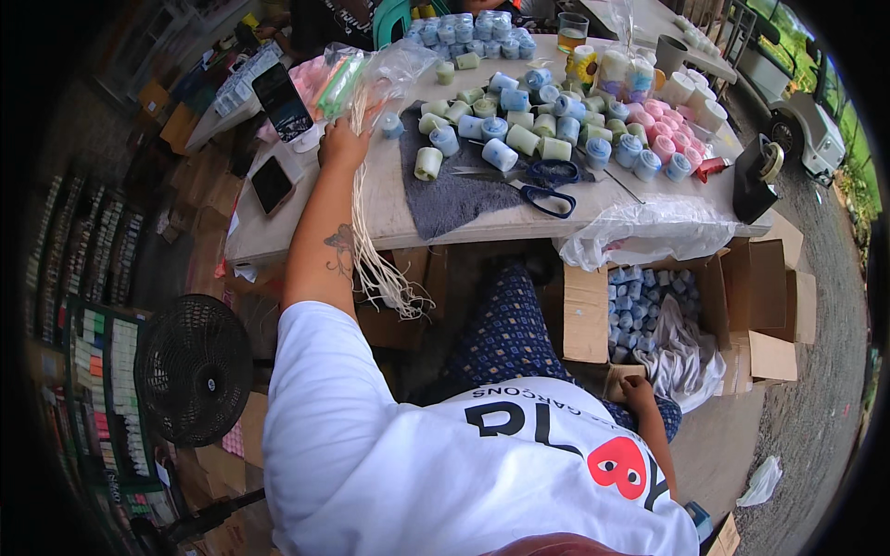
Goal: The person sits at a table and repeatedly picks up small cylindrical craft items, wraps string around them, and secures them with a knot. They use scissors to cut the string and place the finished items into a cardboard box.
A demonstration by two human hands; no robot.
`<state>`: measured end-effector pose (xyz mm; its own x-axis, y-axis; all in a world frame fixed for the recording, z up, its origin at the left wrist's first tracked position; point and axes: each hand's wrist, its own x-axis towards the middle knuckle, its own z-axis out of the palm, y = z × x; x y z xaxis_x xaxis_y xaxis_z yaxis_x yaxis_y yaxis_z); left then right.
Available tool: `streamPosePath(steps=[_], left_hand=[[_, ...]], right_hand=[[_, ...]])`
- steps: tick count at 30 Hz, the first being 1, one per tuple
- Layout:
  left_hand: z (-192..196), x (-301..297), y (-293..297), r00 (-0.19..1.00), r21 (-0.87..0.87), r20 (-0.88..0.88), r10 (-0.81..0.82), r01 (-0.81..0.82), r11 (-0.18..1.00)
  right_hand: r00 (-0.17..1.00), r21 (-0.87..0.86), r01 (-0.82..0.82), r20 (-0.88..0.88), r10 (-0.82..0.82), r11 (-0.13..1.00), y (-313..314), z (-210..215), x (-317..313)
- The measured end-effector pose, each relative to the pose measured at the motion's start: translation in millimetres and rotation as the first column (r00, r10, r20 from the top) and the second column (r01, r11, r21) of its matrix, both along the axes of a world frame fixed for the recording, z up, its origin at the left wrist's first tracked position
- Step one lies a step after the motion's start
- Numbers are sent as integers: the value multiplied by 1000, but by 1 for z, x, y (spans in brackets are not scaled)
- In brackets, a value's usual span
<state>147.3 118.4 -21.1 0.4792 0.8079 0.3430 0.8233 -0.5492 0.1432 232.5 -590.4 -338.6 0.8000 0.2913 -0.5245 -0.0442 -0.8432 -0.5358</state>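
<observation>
My left hand [343, 146] is stretched to the table's left part, its fingers closed at a bundle of white candle wicks [362, 208]. The wicks run down over the table's front edge, their loose ends hanging. My right hand [637, 391] is low by my thigh, fingers curled beside a small brown cardboard piece [619, 378]; what they hold, if anything, is hidden. Pale green and blue candles [523, 139] stand and lie on a dark grey cloth [431, 204]. Blue-handled scissors [547, 200] rest open on that cloth, near the front edge.
Two phones [272, 185] are left of my left hand, one propped up. Pink candles [663, 130] and a black tape dispenser [756, 181] occupy the table's right. Below stands a cardboard box [586, 315] of blue pieces. A black fan [193, 371] is at left. Another person sits across.
</observation>
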Motion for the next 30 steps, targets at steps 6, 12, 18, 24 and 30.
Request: streamPosePath(steps=[6,12,18,24,30], left_hand=[[14,21,41,983,-121,-181,18,-40,992],[21,12,65,998,-176,-64,2,-13,984],[-7,12,73,984,-72,124,-130,140,988],[-30,30,105,989,-246,30,-144,147,958],[-59,29,128,884,-212,427,-188,301,930]], right_hand=[[985,121,169,-49,-164,978,-17,1,-8],[994,101,105,-17,-103,989,-13,3,-5],[996,61,67,52,-70,996,-10,5,-8],[981,80,193,-35,-191,978,-6,27,-13],[987,69,157,-38,-155,985,4,28,-11]])
